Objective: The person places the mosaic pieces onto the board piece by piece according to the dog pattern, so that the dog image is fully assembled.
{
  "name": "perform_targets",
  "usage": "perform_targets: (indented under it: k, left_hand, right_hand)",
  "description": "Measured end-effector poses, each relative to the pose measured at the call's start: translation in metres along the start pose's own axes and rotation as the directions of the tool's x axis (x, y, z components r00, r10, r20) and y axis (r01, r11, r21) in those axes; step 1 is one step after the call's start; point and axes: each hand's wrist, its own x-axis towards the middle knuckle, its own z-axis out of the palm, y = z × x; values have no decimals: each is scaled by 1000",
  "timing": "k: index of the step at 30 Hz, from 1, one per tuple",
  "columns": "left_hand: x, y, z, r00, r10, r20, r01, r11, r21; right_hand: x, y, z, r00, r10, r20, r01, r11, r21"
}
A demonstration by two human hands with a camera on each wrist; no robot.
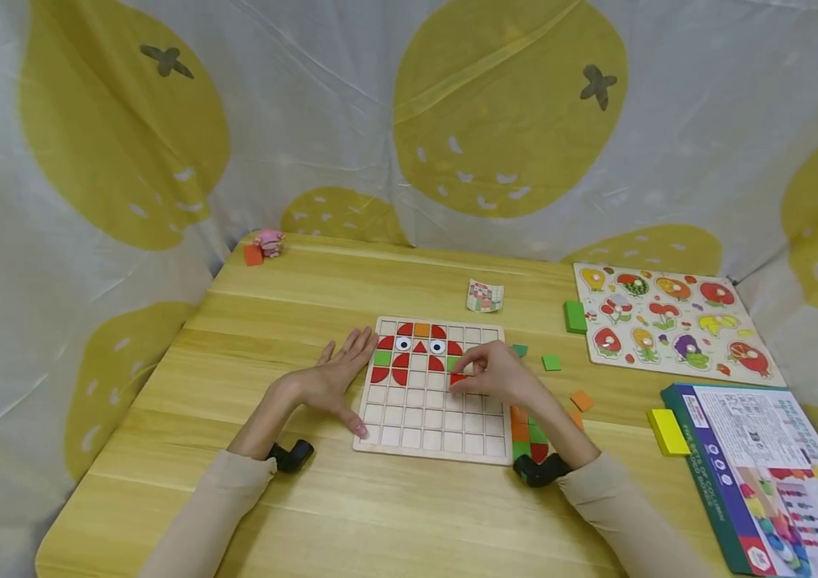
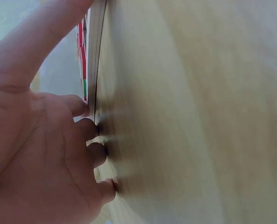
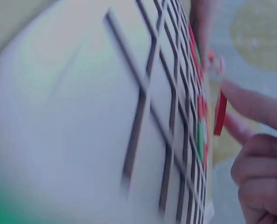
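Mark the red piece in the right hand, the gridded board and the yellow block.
Red piece (image 3: 220, 114), right wrist view: its visible side.
Gridded board (image 1: 433, 400), head view: a bare cell near its middle.
Yellow block (image 1: 667, 432), head view: its top face.

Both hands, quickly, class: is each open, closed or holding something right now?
Left hand: open, resting at the edge of the board.
Right hand: closed, pinching a red piece.

Pink figurine (image 1: 270, 242) beside red-orange block (image 1: 253, 255), green block (image 1: 575, 317) by fruit puzzle (image 1: 641, 311), yellow block (image 1: 668, 433) at printed box (image 1: 748, 474), patterned curtain (image 1: 339, 104)
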Motion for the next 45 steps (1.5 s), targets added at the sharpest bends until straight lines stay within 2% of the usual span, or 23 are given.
perform_targets:
  k: [3, 7, 22, 26, 30, 35, 39, 45]
  left_hand:
    - [1, 1, 0, 1000, 4, 0, -4, 1000, 5]
    - [2, 2, 0, 1000, 7, -2, -7, 1000, 7]
    - [0, 1, -1, 1000, 2, -3, -2, 1000, -6]
    - [1, 1, -1, 1000, -2, -2, 2, 1000, 0]
    - [1, 2, -1, 1000, -7, 2, 7, 1000, 2]
    - [2, 2, 0, 1000, -6, 2, 6, 1000, -2]
    - [2, 1, 0, 1000, -11, 1, 11, 1000, -4]
    - [1, 1, -1, 1000, -17, 6, 17, 1000, -1]
  right_hand:
    - [11, -13, 17, 999, 31, -19, -31, 999, -22]
    - [18, -21, 25, 996, 79, -48, -81, 996, -42]
    - [25, -15, 23, 998, 64, -9, -63, 998, 13]
    - [26, -12, 21, 999, 28, 19, -28, 1000, 9]
    - [19, -5, 10, 999, -14, 40, 12, 999, 40]
    - [-4, 11, -23, 1000, -9, -23, 10, 998, 55]
    - [-25, 33, -48, 997, 18, -71, -16, 999, 28]
    - [-46, 63, -64, 991, 120, -57, -121, 993, -11]
